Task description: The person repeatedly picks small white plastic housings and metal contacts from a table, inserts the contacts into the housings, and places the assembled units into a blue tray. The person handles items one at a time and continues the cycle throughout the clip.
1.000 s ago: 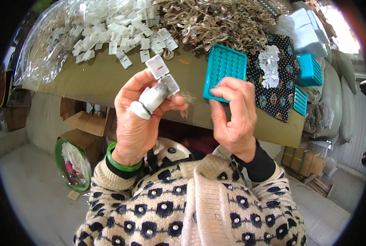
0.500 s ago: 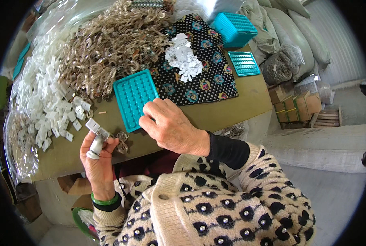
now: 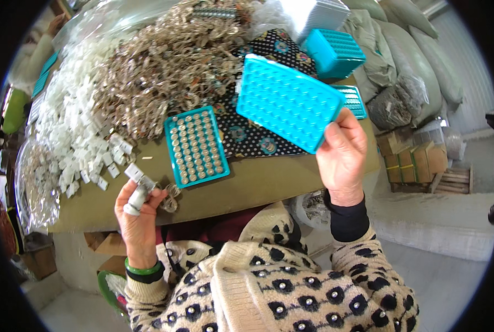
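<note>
My left hand (image 3: pixel 137 221), one finger wrapped in white, pinches a small white plastic case (image 3: pixel 133 171) at the table's near edge. A small coil of thin wire (image 3: pixel 171 199) hangs beside its fingertips. My right hand (image 3: pixel 344 155) grips one corner of an empty teal dimpled tray (image 3: pixel 288 99), raised and tilted over the dark patterned cloth. Between my hands, a second teal tray (image 3: pixel 220 139) lies on the table, filled with rows of round silver button cells (image 3: pixel 194 146).
A large heap of wire coils (image 3: pixel 164 66) covers the back, with many white plastic cases (image 3: pixel 75 127) at left. The dotted cloth (image 3: pixel 237 145) lies partly under the raised tray. Stacked teal trays (image 3: pixel 335 52) stand back right, near full sacks (image 3: pixel 407 50) and cardboard boxes (image 3: pixel 416 166).
My right hand has lifted the teal dimpled tray off the table tray, up and to the right, uncovering the button cells. My left hand still holds the white case.
</note>
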A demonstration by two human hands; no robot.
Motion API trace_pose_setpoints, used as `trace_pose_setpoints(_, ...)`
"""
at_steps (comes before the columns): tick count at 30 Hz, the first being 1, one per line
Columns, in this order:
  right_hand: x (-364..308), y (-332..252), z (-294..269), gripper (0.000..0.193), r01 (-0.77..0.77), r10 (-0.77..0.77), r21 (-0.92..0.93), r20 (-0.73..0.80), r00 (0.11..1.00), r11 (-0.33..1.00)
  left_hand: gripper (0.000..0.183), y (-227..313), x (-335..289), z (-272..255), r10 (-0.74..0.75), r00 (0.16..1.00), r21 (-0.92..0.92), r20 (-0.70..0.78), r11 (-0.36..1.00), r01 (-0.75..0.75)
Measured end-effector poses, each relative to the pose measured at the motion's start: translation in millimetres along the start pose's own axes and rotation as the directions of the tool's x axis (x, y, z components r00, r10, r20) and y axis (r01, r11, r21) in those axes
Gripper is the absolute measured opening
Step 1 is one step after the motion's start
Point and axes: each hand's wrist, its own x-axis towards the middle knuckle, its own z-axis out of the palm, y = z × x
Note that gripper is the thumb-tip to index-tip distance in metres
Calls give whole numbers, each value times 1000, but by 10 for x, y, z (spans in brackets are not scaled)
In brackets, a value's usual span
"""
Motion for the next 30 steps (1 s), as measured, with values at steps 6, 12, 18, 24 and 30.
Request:
trace_pose_setpoints(6, -79, -522, -664, 9, 350, -652, -857, 22, 758, 377, 38, 24, 1, -36, -28, 999, -17, 46, 999, 29)
trace_pose_setpoints(12, 289, -405, -1247, 9, -26, -348, -824, 210, 914, -565, 43, 0, -11, -79, -7, 1000, -3, 17, 1000, 7)
trace_pose_setpoints(18, 778, -92, -1352, 9, 82, -171, -857, 194, 966, -509, 46, 18, -44, -70, -7, 1000, -8, -17, 1000, 7)
trace_pose_setpoints(24, 1216, 76, -1344, 15, -25, 9, -958, -29, 1000, -287, 49, 9, -59, -60, 0, 1000, -8, -11, 1000, 0)
trace_pose_setpoints(30, 1246, 243, -1525, 22, 20, -29, -945, 31, 999, -327, 45, 10, -57, -20, -4, 1000, -5, 7, 1000, 4)
